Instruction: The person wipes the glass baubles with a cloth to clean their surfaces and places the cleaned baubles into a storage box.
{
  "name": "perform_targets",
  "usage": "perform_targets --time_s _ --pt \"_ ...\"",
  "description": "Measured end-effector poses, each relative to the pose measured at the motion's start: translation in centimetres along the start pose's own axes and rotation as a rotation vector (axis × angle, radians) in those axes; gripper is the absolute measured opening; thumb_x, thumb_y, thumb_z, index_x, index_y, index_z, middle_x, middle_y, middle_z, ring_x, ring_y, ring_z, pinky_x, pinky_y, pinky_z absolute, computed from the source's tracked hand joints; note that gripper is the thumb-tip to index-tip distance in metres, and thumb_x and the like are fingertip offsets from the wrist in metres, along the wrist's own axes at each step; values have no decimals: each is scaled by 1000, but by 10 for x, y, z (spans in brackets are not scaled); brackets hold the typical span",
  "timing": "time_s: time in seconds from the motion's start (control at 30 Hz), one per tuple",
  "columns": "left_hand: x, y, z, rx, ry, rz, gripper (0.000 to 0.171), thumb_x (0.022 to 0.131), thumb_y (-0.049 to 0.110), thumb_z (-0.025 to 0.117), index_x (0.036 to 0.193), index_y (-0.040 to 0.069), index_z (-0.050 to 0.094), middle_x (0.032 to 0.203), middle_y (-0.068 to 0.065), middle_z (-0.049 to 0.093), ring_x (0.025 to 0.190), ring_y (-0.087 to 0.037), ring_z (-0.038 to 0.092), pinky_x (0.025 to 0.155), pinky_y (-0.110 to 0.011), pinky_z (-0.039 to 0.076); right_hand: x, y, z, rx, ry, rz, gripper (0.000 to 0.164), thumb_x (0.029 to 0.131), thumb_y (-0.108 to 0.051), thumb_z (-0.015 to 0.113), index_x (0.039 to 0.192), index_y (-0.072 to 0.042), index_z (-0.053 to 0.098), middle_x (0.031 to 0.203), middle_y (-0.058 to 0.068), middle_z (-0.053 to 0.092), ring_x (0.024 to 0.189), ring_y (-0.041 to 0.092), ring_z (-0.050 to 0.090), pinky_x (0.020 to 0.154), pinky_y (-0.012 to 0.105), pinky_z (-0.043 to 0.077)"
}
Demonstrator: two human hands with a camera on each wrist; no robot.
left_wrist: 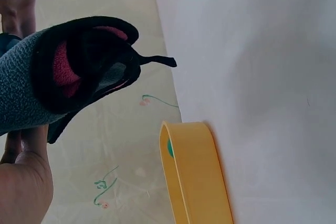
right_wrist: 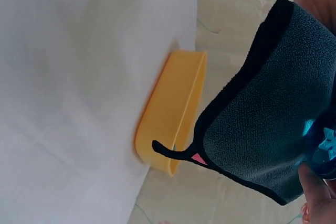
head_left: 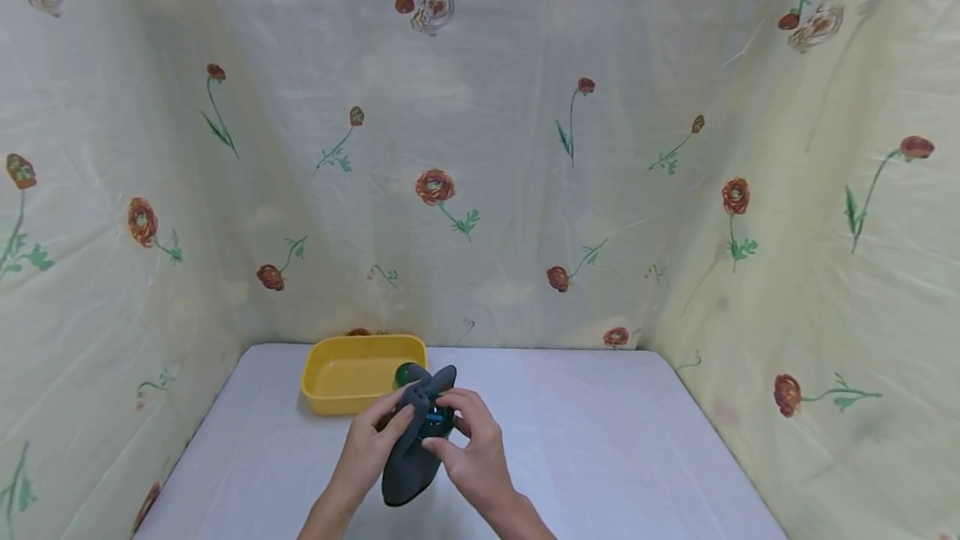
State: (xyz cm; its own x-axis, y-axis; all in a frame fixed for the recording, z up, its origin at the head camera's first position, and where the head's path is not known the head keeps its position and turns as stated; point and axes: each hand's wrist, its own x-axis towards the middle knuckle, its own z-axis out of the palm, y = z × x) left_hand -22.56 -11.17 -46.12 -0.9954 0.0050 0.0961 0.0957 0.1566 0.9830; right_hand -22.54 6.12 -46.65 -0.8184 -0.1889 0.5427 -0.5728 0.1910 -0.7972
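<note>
A dark grey cloth (head_left: 409,473) with black edging and a loop, pink on its inner side in the left wrist view, hangs folded between the two hands above the table. My left hand (head_left: 372,437) grips its folded upper part with thumb and fingers. Between the thumb and fingers of my right hand (head_left: 474,448) is a shiny dark-blue ball (head_left: 437,421), held up against the cloth. Light-blue star-like marks show on the ball (right_wrist: 326,148) in the right wrist view. Its far side is hidden by the cloth.
Behind the hands, at the back left of the white table (head_left: 600,440), stands a yellow tray (head_left: 318,407). A green ball (head_left: 403,375) is at the tray's right end, partly covered by the cloth. Flower-printed curtains (head_left: 495,107) surround the table's back and sides.
</note>
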Motion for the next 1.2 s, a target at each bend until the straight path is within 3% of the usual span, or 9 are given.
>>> perform_targets --time_s 0.43,0.8,1.2 --pt "0 -1 -1 -3 -9 12 41 98 37 60 138 25 60 131 -6 65 104 -18 59 98 -44 54 1 -1 -1 4 24 60 45 80 -6 81 118 -20 61 121 0 62 109 19 64 88 28 59" --pt "1 0 0 11 6 21 42 97 40 60 137 25 61 131 -6 65 103 -19 59 98 -43 54 4 -28 -6 -17 4 125 40 83 -1 77 119 -4 61 120 10 64 102 26 63 86 30 60" --pt "-1 1 1 14 4 26 40 97 39 61 135 28 62 130 -5 65 105 -19 59 96 -41 54 0 -2 -2 33 12 100 40 88 -11 74 124 -14 59 120 4 63 98 21 66 83 24 59"
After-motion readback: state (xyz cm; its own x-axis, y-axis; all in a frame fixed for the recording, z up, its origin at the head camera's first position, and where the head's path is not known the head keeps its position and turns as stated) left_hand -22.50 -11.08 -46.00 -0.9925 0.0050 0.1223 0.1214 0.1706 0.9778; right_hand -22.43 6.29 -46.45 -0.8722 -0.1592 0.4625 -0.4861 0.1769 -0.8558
